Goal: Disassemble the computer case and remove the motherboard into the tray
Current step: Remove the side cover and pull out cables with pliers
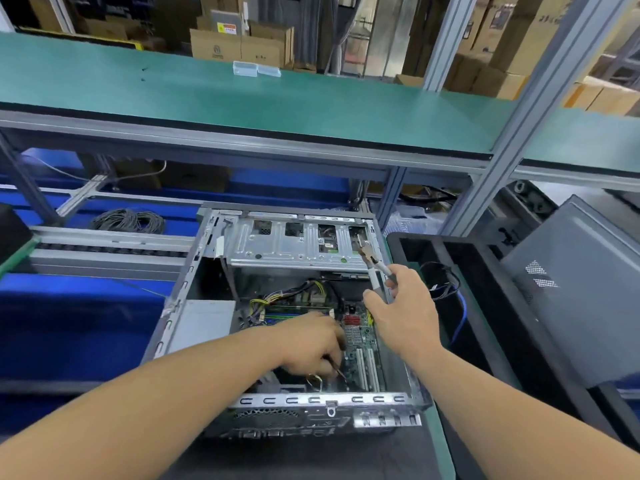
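Nearest, the left hand (311, 344) is reaching down into the open computer case (194, 271), its grip pinching a thin dark tool or cable above the motherboard (360, 344), which is lying flat on the case floor. Rightward, the right hand (405, 310) is holding pliers (372, 263), fingers curled round the handles. Farther right, the black tray (446, 247) is waiting. That board looks stiff but fragile; bare edges seem the safest hold.

Bright, even light; edges bowed, perhaps slightly soft; faint shadows.
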